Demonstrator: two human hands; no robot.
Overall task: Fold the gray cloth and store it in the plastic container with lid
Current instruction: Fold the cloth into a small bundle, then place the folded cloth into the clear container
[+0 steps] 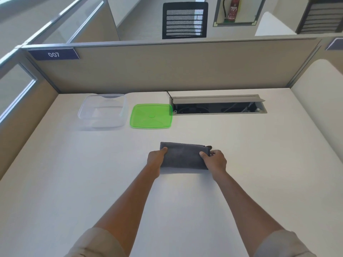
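The gray cloth lies folded into a narrow rectangle on the white desk, in the middle of the view. My left hand grips its left end, thumb on top. At the other end my right hand pinches the right edge. A clear plastic container stands open and empty at the back left of the desk. Its green lid lies flat on the desk just right of it, apart from the container.
An open cable slot with a raised metal flap is sunk into the desk at the back right, touching the lid's corner. Beige partition walls close off the desk at the back and both sides.
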